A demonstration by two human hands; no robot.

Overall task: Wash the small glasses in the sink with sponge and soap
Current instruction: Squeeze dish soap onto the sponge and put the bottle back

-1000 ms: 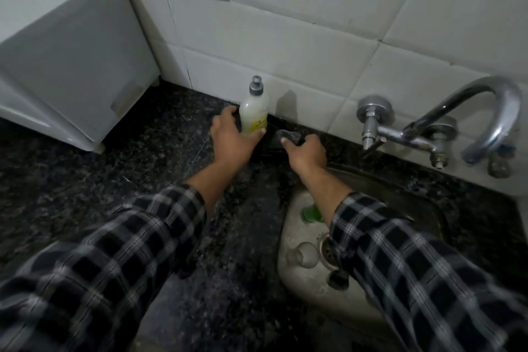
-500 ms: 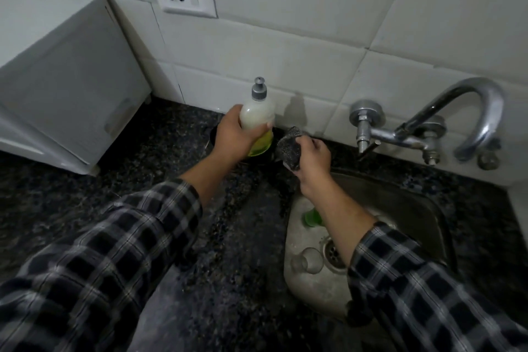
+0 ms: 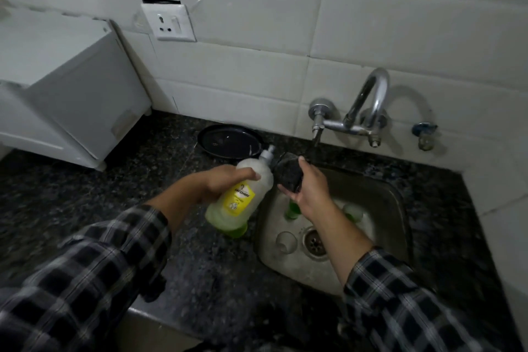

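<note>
My left hand (image 3: 217,183) grips a soap bottle (image 3: 243,197) with a yellow label, tilted so its grey nozzle points at the sponge. My right hand (image 3: 308,191) holds a dark scrub sponge (image 3: 287,173) over the left rim of the steel sink (image 3: 383,203). In the basin lie three small glasses: a clear one (image 3: 285,241) left of the drain, a green one (image 3: 291,210) partly hidden by my right wrist, and a green-based one (image 3: 353,213) further right.
A chrome tap (image 3: 368,106) juts from the tiled wall above the sink, with a small valve (image 3: 424,134) to its right. A black plate (image 3: 228,140) sits on the dark granite counter (image 3: 85,194) by the wall. A white appliance (image 3: 65,94) stands at left.
My left hand lifted the soap bottle off the counter and tipped it toward the sponge. My right hand brought the sponge toward me, over the sink edge. The black plate is uncovered.
</note>
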